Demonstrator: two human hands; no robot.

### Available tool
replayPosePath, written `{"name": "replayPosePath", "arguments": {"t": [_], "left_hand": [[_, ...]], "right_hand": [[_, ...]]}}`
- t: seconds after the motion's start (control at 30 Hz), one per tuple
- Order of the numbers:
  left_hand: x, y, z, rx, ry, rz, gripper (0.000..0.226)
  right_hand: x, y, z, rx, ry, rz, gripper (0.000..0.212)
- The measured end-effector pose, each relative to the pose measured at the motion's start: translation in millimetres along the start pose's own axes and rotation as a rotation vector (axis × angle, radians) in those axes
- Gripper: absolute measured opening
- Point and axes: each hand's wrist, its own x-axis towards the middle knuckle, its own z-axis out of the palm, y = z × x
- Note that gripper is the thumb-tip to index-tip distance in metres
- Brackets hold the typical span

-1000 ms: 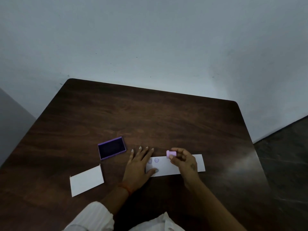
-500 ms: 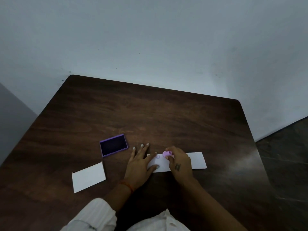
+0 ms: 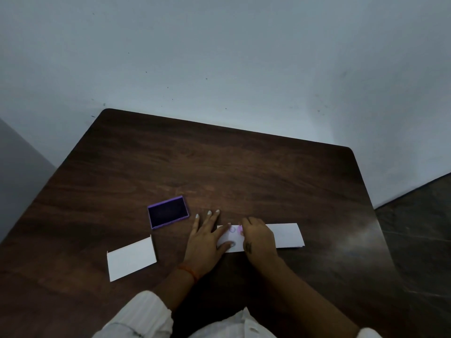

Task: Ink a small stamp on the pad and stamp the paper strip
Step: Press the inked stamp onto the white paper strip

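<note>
A white paper strip lies across the dark wooden table in front of me. My left hand rests flat with fingers spread on the strip's left end. My right hand is closed over a small pink stamp, pressing it down on the strip; only a sliver of the stamp shows. A round purple print is visible just left of the stamp. The purple ink pad lies open to the left, beyond my left hand.
A second white piece of paper lies at the near left of the table. A pale wall rises behind the table's far edge. Dark floor shows past the table's right edge.
My right hand has turned over and come down with the stamp onto the strip, moving slightly left. The left hand has stayed on the strip's end.
</note>
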Motion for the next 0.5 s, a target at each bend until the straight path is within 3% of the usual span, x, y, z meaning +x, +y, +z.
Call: {"name": "replayPosePath", "arguments": {"t": [0.5], "left_hand": [[-1.3, 0.7, 2.5, -0.059, 0.057, 0.006, 0.054]], "right_hand": [[-0.5, 1.7, -4.7, -0.058, 0.013, -0.124, 0.042]]}}
